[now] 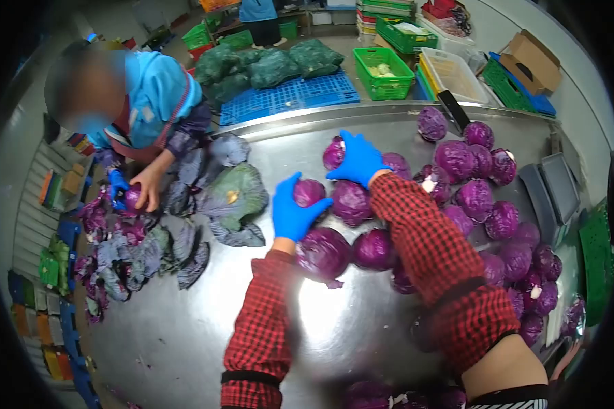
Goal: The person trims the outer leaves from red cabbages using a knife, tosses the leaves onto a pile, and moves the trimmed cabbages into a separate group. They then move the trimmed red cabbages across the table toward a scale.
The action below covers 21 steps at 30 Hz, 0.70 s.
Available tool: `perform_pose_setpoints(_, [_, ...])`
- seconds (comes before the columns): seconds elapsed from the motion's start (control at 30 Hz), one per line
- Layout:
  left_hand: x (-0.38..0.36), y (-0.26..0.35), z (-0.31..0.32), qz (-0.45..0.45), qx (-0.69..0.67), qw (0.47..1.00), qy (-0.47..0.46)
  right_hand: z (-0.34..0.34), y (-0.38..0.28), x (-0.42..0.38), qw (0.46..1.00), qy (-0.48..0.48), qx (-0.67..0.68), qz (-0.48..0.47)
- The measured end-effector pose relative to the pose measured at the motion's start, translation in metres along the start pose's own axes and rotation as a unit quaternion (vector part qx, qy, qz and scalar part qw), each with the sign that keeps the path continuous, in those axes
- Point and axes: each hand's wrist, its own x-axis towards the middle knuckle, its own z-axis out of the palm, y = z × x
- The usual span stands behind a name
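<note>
Left hand point(292, 213) grip cups a cabbage point(310, 191); right hand point(357, 158) grips another cabbage point(333, 152); bare table point(184, 327) nearer

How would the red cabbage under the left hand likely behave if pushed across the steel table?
The red cabbage looks round, so it would probably roll. The table is smooth and shiny, so it may slide too. The left hand spreads wide over it, suggesting bulk.

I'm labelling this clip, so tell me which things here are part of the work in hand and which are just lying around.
In hand:
- left hand on a small red cabbage
- right hand on another red cabbage
- pile of red cabbages on the steel table

Lying about:
- green crates
- cardboard box
- blue pallet
- co-worker's heap of trimmed leaves
</note>
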Motion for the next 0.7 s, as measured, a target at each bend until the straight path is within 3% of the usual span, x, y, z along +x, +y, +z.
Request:
perform_pose_setpoints(0.1, [-0.03,0.009,0.008,0.001,-0.006,1.0,-0.003,-0.015,-0.004,-0.018,0.997,-0.043,-0.03,-0.056])
perform_pose_setpoints(0.23, [-0.117,0.035,0.031,0.026,-0.018,0.997,0.072,-0.019,-0.004,-0.065,0.99,-0.062,0.004,-0.128])
perform_pose_setpoints(0.3, [-0.167,0.068,0.019,0.013,-0.06,0.998,-0.01,-0.027,-0.009,-0.096,0.987,-0.075,0.011,-0.143])
perform_pose_setpoints(0.37, [-0.193,0.073,0.004,0.039,-0.12,0.988,-0.085,-0.026,-0.005,-0.125,0.982,-0.011,0.022,-0.188])
perform_pose_setpoints(0.4, [-0.193,0.062,0.001,-0.021,-0.229,0.969,-0.096,-0.031,-0.008,-0.135,0.983,-0.022,0.024,-0.18])
perform_pose_setpoints(0.43, [-0.189,0.05,-0.004,-0.11,-0.261,0.958,-0.043,-0.036,-0.011,-0.14,0.984,-0.029,0.026,-0.174])
perform_pose_setpoints(0.47, [-0.169,0.047,-0.026,-0.09,-0.253,0.962,0.052,-0.033,-0.009,-0.142,0.984,-0.015,0.014,-0.177])
perform_pose_setpoints(0.5, [-0.146,0.047,-0.055,-0.107,-0.346,0.924,0.126,-0.033,-0.009,-0.141,0.983,-0.013,0.021,-0.184])
perform_pose_setpoints(0.57, [-0.105,0.051,-0.126,0.006,-0.192,0.944,0.269,-0.032,-0.009,-0.141,0.983,-0.007,0.03,-0.183])
perform_pose_setpoints(0.6, [-0.087,0.06,-0.156,0.053,-0.19,0.923,0.33,-0.034,-0.011,-0.141,0.983,-0.018,0.03,-0.18])
perform_pose_setpoints(0.63, [-0.073,0.062,-0.181,0.075,-0.193,0.911,0.357,-0.034,-0.012,-0.14,0.981,-0.025,0.035,-0.188])
perform_pose_setpoints(0.7, [-0.051,0.051,-0.213,0.146,-0.039,0.898,0.414,-0.032,-0.013,-0.141,0.982,-0.006,0.02,-0.185])
